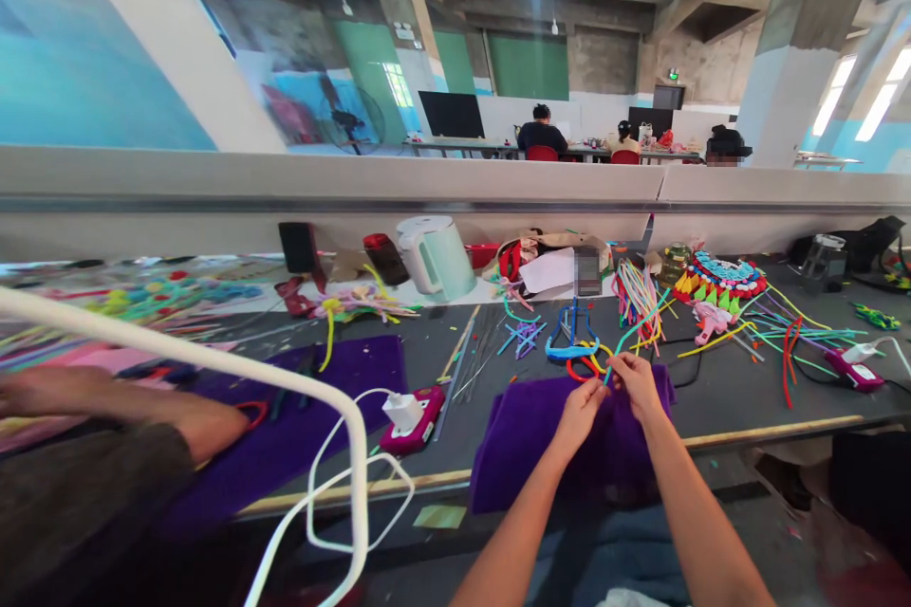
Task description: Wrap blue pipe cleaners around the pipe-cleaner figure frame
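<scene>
My left hand is closed in a pinch on a teal-green pipe cleaner above the purple cloth. Just right of it, my right hand pinches the same pipe cleaner, whose free end points up and to the right. The fingers hide the part between them. Beyond my hands lies a blue bent shape, with red and yellow loops next to it. Several blue and purple short pieces lie crossed in a pile to the left.
A magenta power strip with a white plug sits left of the cloth. A white bent tube crosses the left foreground. Another person's arm rests at far left. Behind stand a kettle and a pipe-cleaner bundle.
</scene>
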{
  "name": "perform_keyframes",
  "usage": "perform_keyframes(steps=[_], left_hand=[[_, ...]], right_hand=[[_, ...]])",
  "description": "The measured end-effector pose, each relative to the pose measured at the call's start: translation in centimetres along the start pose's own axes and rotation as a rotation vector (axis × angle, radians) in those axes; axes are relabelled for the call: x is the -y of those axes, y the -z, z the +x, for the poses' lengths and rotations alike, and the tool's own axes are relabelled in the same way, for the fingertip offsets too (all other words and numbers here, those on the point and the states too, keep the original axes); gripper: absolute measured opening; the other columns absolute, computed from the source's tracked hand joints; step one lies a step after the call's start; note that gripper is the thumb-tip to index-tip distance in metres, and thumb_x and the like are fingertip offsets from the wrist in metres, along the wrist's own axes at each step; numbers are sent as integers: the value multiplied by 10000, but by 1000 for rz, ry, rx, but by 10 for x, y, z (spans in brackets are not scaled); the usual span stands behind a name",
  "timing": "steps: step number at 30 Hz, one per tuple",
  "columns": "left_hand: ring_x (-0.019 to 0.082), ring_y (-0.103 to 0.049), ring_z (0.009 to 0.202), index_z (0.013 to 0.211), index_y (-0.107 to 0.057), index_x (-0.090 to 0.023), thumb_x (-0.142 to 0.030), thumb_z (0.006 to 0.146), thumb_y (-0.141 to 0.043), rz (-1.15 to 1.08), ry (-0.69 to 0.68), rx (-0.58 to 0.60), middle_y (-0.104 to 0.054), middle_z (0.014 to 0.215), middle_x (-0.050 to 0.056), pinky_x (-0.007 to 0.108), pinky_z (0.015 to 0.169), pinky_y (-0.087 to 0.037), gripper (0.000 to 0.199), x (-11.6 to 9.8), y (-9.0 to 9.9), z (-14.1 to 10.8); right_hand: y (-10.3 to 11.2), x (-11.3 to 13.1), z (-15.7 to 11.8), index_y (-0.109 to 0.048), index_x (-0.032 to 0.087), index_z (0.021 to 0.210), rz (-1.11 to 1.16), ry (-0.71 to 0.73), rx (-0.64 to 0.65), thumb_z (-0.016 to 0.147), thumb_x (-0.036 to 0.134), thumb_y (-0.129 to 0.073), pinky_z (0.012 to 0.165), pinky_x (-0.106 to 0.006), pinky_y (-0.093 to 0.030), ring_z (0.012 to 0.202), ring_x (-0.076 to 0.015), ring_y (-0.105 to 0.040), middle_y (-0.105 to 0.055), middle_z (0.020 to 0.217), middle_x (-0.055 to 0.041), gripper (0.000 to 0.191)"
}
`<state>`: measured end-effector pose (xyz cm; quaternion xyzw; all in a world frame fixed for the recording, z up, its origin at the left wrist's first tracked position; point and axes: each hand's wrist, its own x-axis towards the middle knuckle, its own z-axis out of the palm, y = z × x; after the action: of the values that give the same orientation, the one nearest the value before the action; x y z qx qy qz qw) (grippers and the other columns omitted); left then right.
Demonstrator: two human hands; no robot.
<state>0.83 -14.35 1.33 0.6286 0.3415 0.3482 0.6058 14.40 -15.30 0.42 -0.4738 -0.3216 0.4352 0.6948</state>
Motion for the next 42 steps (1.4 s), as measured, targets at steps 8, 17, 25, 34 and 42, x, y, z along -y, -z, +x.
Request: perform_keyframes(steps=[8, 17, 25, 34, 42], left_hand=[[43, -69, 377, 778, -518, -180, -445, 772, -589, -405, 290, 181, -179, 458, -123, 185, 374, -68, 274, 6, 15, -20], [50, -135, 377, 760, -537, -172, -519, 755, -576, -130, 220, 139, -227, 442, -109, 191, 375, -79, 348, 3, 32, -26], [49, -151, 381, 777, -532, -172, -533, 754, -557, -151, 98, -113, -227, 451, -110, 179, 371, -114, 363, 1, 41, -11], [53, -174, 367, 753, -514, -170, -575, 729, -566, -120, 71, 12, -240, 432, -111, 190, 384, -116, 409, -6, -2, 55], [138, -437, 517, 761, -571, -173, -527, 851, -400, 287, -155, 83, -452, 530, -28, 242, 500, -320, 403, 9, -2, 92]], right_hand=[[24, 22, 39, -603, 157, 602, 184, -12, -163, 565, 381, -774, 324, -167, -284, 370, -46, -391, -486, 457, 66, 284], [55, 70, 87, -568, 151, 596, 196, 41, -239, 559, 288, -768, 313, -158, -298, 357, -45, -401, -470, 417, 69, 245], [66, 85, 99, -575, 169, 718, 284, 133, -404, 589, 266, -757, 356, -140, -361, 381, -31, -436, -587, 548, 59, 243], [-2, 3, 41, -601, 155, 700, -328, 108, 146, 752, 566, -578, 379, -184, -269, 405, -57, -370, -506, 530, 47, 415], [53, 47, 120, -474, 170, 540, -827, 363, -79, 824, 511, -437, 478, -212, -226, 497, -85, -302, -315, 493, 52, 446]])
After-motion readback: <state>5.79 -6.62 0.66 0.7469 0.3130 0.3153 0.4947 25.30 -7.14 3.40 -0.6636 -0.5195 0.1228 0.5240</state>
